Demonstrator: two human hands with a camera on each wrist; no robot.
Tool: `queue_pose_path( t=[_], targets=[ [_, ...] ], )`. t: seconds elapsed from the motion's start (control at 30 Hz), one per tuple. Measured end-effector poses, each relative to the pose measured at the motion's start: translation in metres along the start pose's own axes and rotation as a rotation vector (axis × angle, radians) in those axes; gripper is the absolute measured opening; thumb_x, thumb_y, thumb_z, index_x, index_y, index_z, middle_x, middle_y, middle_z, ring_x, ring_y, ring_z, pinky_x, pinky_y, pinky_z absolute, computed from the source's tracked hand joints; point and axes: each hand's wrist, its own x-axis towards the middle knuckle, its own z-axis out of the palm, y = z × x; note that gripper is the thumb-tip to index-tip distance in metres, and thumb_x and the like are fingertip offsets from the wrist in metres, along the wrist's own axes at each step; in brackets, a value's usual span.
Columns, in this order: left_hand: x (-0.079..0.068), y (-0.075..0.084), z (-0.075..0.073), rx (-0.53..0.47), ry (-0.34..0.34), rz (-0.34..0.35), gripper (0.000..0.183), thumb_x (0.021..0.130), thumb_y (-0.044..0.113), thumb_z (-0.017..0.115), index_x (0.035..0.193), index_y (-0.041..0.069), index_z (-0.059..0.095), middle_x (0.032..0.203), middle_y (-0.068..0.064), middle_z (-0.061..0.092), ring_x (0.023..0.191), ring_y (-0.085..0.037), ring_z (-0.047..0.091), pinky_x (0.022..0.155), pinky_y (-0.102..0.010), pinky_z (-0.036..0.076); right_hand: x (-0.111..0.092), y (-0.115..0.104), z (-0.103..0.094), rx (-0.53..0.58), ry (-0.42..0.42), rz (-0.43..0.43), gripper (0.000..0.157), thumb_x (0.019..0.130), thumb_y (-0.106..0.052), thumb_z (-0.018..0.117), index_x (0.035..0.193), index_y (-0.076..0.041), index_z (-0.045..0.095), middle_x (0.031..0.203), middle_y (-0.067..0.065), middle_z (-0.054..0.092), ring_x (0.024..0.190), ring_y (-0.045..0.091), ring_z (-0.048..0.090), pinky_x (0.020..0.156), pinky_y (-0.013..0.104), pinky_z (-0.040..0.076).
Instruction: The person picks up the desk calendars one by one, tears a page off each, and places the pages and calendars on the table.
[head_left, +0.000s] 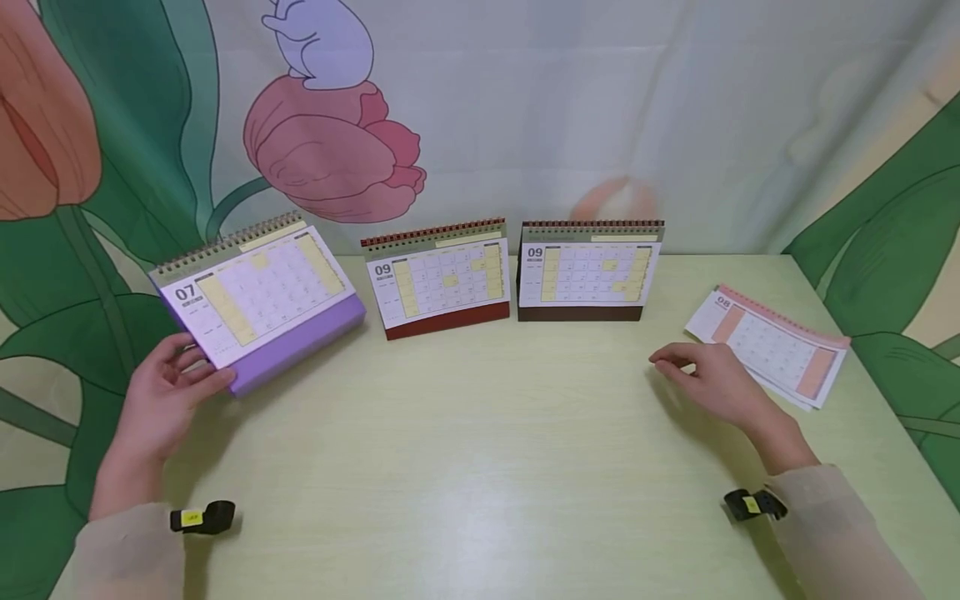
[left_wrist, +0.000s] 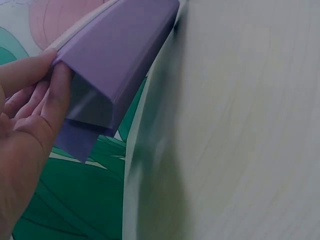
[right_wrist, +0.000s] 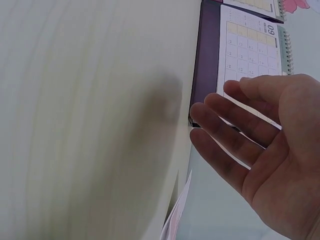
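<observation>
At the left of the head view, my left hand [head_left: 161, 392] pinches the lower left corner of a purple desk calendar [head_left: 292, 346] whose page reads 07. In the left wrist view, thumb and fingers grip the edge of its purple stand [left_wrist: 120, 45], with the hollow end facing the camera. My right hand [head_left: 712, 379] hovers over the table with loosely bent fingers and nothing in them. It overlaps the near side of a flat pink-edged calendar [head_left: 780, 346] reading 08. Beyond its fingers stands a dark-based calendar [right_wrist: 205, 55] reading 09.
Between the purple and dark calendars stands a red-based desk calendar [head_left: 446, 325], also reading 09. All of them are on a pale wooden table [head_left: 465, 467]. Behind it hangs a curtain [head_left: 517, 108] printed with tulips and a white animal. Black straps circle both wrists.
</observation>
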Motion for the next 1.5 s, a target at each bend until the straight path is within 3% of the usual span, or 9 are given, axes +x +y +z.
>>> queue_pose_path(
  t=[0.37,0.8,0.93,1.17,1.5],
  targets=[
    [-0.025,-0.005,-0.014,-0.049,-0.162,0.171,0.054,0.087,-0.022,0.067,0.131,0.008,0.055,0.119,0.003,0.071,0.097,-0.008,0.072,0.079,-0.019,0.057,0.004,0.001,0.003,0.004,0.012,-0.041,0.017,0.101,-0.01,0.065,0.112,-0.003,0.076,0.108,0.01,0.075,0.092,0.022,0.067,0.08,0.045,0.057],
    [-0.035,-0.005,-0.015,-0.091,-0.314,0.233,0.066,0.083,-0.032,0.06,0.139,0.002,0.052,0.126,-0.002,0.07,0.106,-0.013,0.071,0.081,-0.024,0.058,0.007,-0.004,0.004,0.025,-0.019,-0.028,0.018,0.101,-0.008,0.065,0.114,-0.002,0.075,0.11,0.012,0.074,0.092,0.022,0.065,0.081,0.044,0.056],
    [-0.037,-0.002,-0.006,-0.097,-0.336,0.258,0.065,0.083,-0.034,0.058,0.139,-0.002,0.05,0.126,-0.005,0.07,0.107,-0.015,0.071,0.081,-0.025,0.058,0.007,-0.006,0.004,0.023,-0.017,-0.026,0.017,0.101,-0.008,0.065,0.114,-0.003,0.075,0.11,0.011,0.074,0.092,0.021,0.065,0.081,0.044,0.057],
    [-0.038,0.004,0.018,-0.031,-0.355,0.263,0.062,0.086,-0.03,0.06,0.14,-0.001,0.05,0.128,-0.003,0.069,0.108,-0.015,0.07,0.081,-0.025,0.058,0.008,-0.009,0.007,0.03,-0.027,-0.036,0.017,0.101,-0.01,0.065,0.114,-0.003,0.075,0.111,0.011,0.074,0.095,0.022,0.066,0.082,0.045,0.058],
    [-0.039,0.014,0.063,0.039,-0.338,0.171,0.055,0.094,-0.019,0.06,0.14,0.005,0.045,0.129,-0.001,0.065,0.106,-0.015,0.069,0.085,-0.025,0.057,0.008,-0.019,0.007,0.04,-0.027,-0.051,0.016,0.101,-0.008,0.066,0.112,-0.003,0.076,0.109,0.009,0.075,0.093,0.02,0.065,0.08,0.042,0.057]
  ],
)
